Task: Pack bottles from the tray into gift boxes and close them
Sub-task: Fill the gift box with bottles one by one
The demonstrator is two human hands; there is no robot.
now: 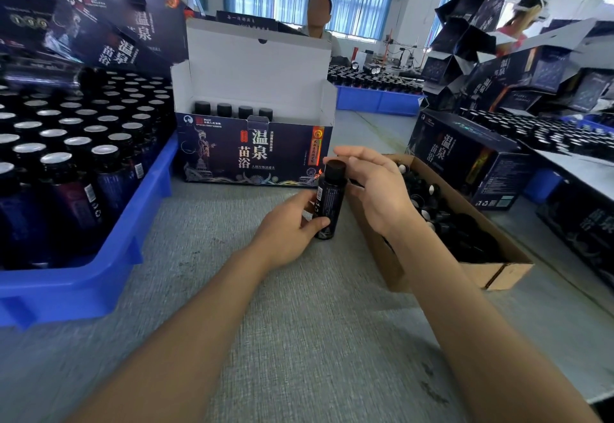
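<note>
Box [252, 153] stands open on the table [265, 323], lid up. Four capped bottles [232, 111] sit in its left part; the right part looks unfilled. Tray [99, 266] at left is crowded with silver-topped bottles. Left hand [289, 230] grips one bottle [329, 200] round its lower body, upright, just in front of the box. Right hand [375, 186] is beside its black cap, fingers loosely extended, holding nothing visible. Carton [498, 269] of loose caps at right. Judgement: early stage. This bottle and more must go in; closing not begun.

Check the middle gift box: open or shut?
Open. The gift box has its white lid standing upright; four bottle caps show inside.
</note>
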